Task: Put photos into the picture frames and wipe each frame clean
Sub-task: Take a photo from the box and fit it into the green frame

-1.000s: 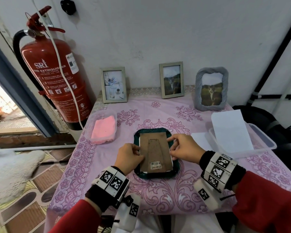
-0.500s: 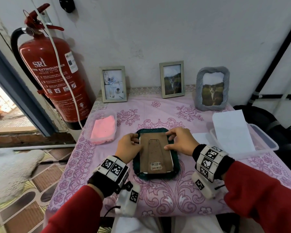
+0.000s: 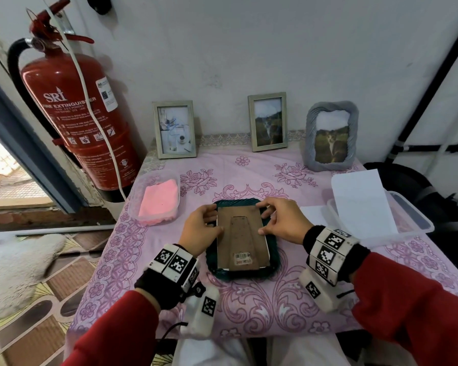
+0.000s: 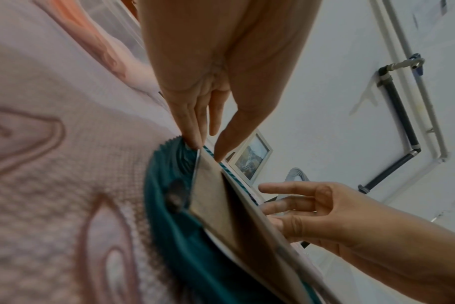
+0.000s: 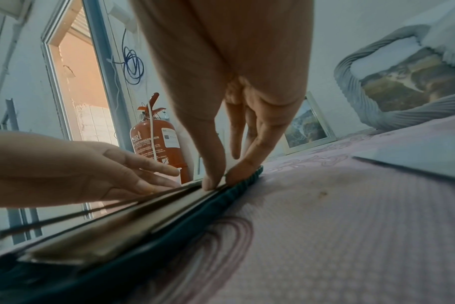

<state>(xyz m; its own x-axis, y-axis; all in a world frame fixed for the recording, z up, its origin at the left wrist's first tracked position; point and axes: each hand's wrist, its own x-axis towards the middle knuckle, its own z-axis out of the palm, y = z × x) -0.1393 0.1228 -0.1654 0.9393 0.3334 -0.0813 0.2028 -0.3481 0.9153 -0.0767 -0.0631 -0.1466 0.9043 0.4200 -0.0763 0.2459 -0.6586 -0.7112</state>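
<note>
Dark green ridged picture frame (image 3: 274,262) laid face down on the pink floral-clothed desk (image 3: 275,307), brown cardboard backing board (image 3: 242,240) pinched at its far corners by left hand (image 3: 200,231) and right hand (image 3: 284,220), both shifted farther up the board than a second ago.

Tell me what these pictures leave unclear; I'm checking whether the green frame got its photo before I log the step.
- Green frame, head view: face down, so the brown backing board hides any photo and the glass.
- Barcode sticker, head view: print too small to read.
- Left hand, left wrist view: fingertips at the board's corner; contact blurred.
- Clear bin, head view: white paper covers its contents.
</note>
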